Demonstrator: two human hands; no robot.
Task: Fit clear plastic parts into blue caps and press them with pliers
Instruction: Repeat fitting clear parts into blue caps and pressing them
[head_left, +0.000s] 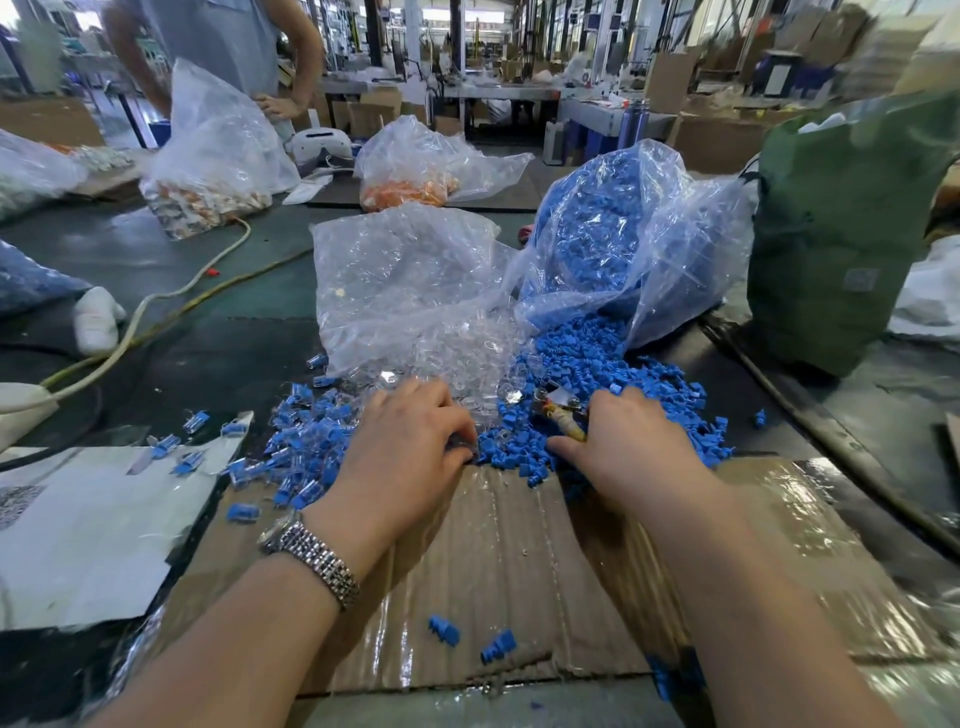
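A heap of loose blue caps (597, 364) spills from a clear bag (623, 234) onto the table. To its left a second clear bag (405, 280) holds clear plastic parts (467, 358). Assembled blue pieces (306, 441) lie at the left. My left hand (410, 447), with a metal watch on the wrist, curls its fingertips onto something small at the pile's edge; what it pinches is hidden. My right hand (628, 441) grips pliers (558, 410) with a yellow handle, jaws pointing up-left over the caps.
Taped cardboard (519, 571) covers the table before me, with two stray blue caps (470, 639) on it. A white sheet (78, 535) lies left, cables (156, 312) cross the mat, a green bag (841, 234) stands right. Bags of orange parts (410, 189) and a standing person (223, 47) are behind.
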